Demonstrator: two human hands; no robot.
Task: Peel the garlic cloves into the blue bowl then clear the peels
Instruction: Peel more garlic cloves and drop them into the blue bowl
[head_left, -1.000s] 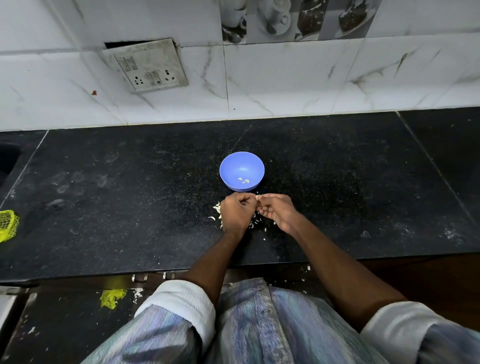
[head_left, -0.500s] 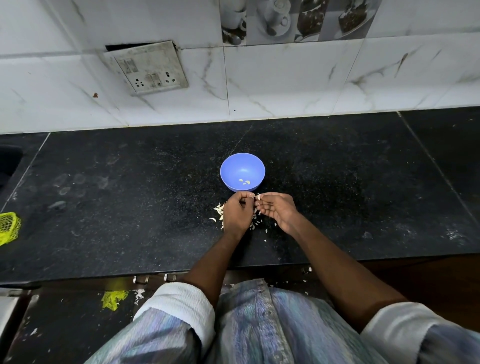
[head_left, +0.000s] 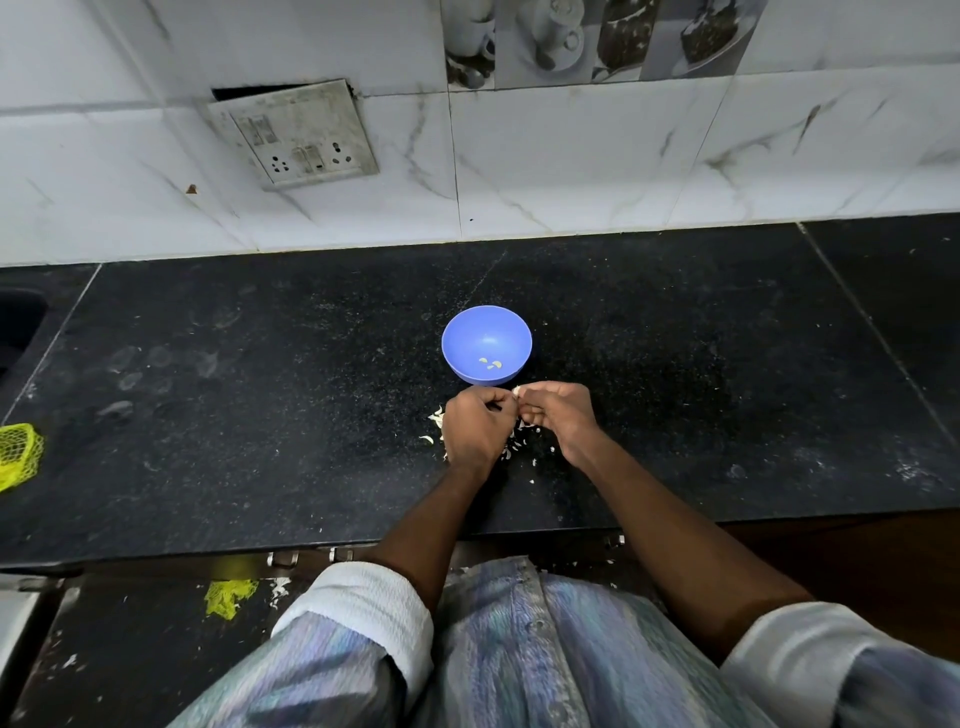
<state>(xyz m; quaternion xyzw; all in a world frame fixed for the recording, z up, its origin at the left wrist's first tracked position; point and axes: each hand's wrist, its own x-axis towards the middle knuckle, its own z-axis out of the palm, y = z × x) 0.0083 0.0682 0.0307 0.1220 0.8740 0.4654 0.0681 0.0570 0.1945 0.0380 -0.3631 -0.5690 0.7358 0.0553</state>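
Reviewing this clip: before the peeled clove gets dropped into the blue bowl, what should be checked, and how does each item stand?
1. Blue bowl upright on the counter: ok.
2. Bowl just beyond both hands: ok.
3. Left hand and right hand together pinch a garlic clove: ok.
4. Clove fully peeled: cannot tell.
5. Only cloves in the bowl, no peel: cannot tell.
6. Peels lie outside the bowl: ok.

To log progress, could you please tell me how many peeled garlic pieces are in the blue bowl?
3, as far as shows: pale pieces close together on the floor of the blue bowl, at and. The near wall may hide more.
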